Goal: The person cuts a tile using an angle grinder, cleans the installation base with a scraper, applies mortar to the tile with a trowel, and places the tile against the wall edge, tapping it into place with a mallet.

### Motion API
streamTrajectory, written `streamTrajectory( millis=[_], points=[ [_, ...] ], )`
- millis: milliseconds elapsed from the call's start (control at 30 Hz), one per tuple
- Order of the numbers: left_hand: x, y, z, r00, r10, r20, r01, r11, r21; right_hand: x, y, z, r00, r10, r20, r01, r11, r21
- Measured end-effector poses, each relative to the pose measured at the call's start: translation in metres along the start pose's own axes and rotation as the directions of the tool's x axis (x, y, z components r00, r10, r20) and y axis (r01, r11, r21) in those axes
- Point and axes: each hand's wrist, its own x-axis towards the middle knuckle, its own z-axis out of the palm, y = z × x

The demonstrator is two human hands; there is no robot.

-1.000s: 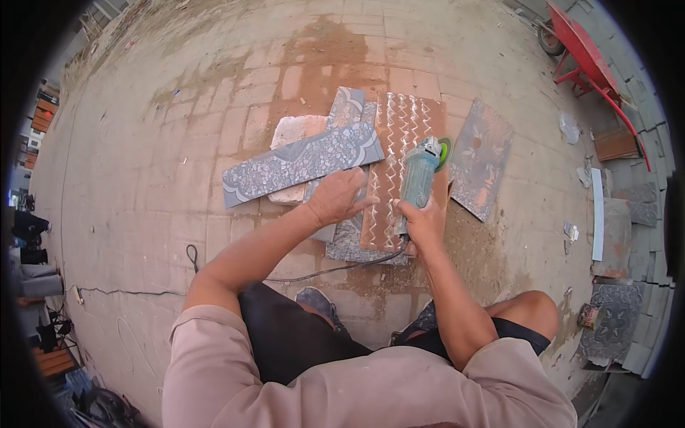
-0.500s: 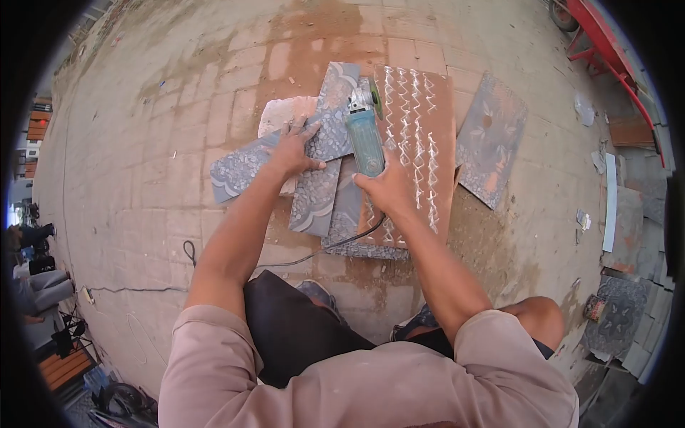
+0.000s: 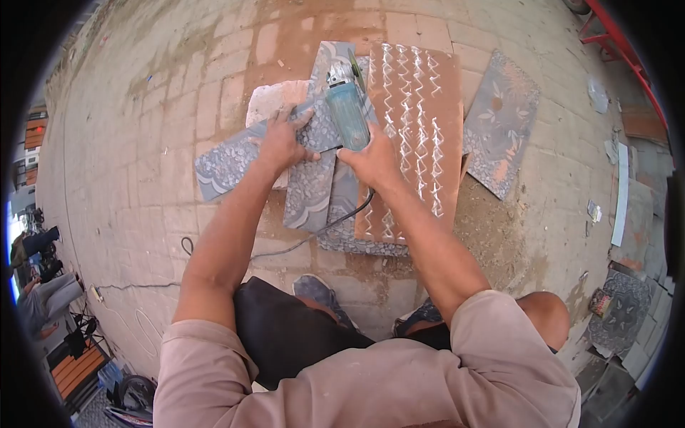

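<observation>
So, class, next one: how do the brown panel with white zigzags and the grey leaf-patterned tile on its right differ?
Colour: the brown panel carries rows of white zigzags; the leaf-patterned tile is grey with orange patches.
Size: the panel looks larger than the tile.
Pose: the panel lies over a pebble-patterned tile; the leaf-patterned tile slants beside it.
Shared: both are flat slabs.

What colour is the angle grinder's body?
Teal; the angle grinder's body shows best in the head view.

Teal grinder (image 3: 348, 118) over crossed grey pebble-patterned tiles (image 3: 310, 185).
</observation>
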Motion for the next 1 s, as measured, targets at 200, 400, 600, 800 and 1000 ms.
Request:
streamTrajectory(
  millis=[200, 400, 600, 800, 1000],
  points=[
    [-0.001, 0.000, 0.000, 1.000, -0.013, -0.008, 0.013, 1.000, -0.006, 0.006, 0.005, 0.003, 1.000, 0.021, -0.002, -0.021, 0.999, -0.025],
    [-0.001, -0.003, 0.002, 1.000, 0.013, -0.019, -0.013, 1.000, -0.017, 0.006, -0.002, 0.001, 1.000, 0.011, -0.014, -0.012, 1.000, -0.010],
    [-0.003, -0.001, 0.002, 1.000, -0.001, -0.013, 0.001, 1.000, -0.018, 0.007, -0.001, 0.003, 1.000, 0.001, 0.000, -0.001, 1.000, 0.017],
    [-0.002, -0.003, 0.004, 1.000, -0.015, -0.008, 0.015, 0.999, -0.033, 0.010, -0.001, 0.005, 0.999, 0.036, 0.009, -0.036, 0.999, -0.020],
    [-0.002, -0.003, 0.005, 1.000, -0.029, 0.000, 0.029, 0.999, -0.036, 0.010, -0.004, 0.004, 0.998, 0.050, 0.031, -0.049, 0.998, -0.034]
  ],
)
